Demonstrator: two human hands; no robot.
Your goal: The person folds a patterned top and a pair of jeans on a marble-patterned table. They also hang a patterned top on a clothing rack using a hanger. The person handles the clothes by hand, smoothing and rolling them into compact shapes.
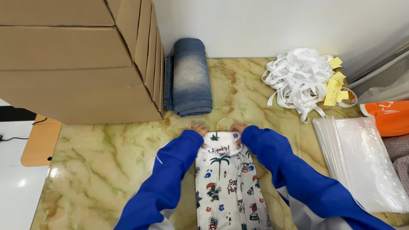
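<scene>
Marbled in green and tan, the glossy stone bench (106, 162) runs up to a plain white wall; at its near middle lies a white printed garment (226, 183), soft cloth patterned with palm trees and small coloured motifs, folded into a long narrow strip with its far end rolled over; both hands sit at that rolled end, the left hand (197, 129) on its left corner and the right hand (237, 128) on its right corner, fingers curled down onto the fabric, mostly hidden by the blue sleeves (170, 174), so I cannot tell whether they pinch the cloth or only press it; beyond the hands, well apart from the garment, a piece of faded blue denim (191, 76) lies folded into a thick rounded bundle just beside a stack of flat brown cardboard boxes (76, 59); at the far right a loose tangle of white ribbon strips (296, 76) carries yellow paper tags (334, 87); a pile of clear, shiny plastic bags (362, 157) lies to the right, near an orange cloth (390, 117).
</scene>
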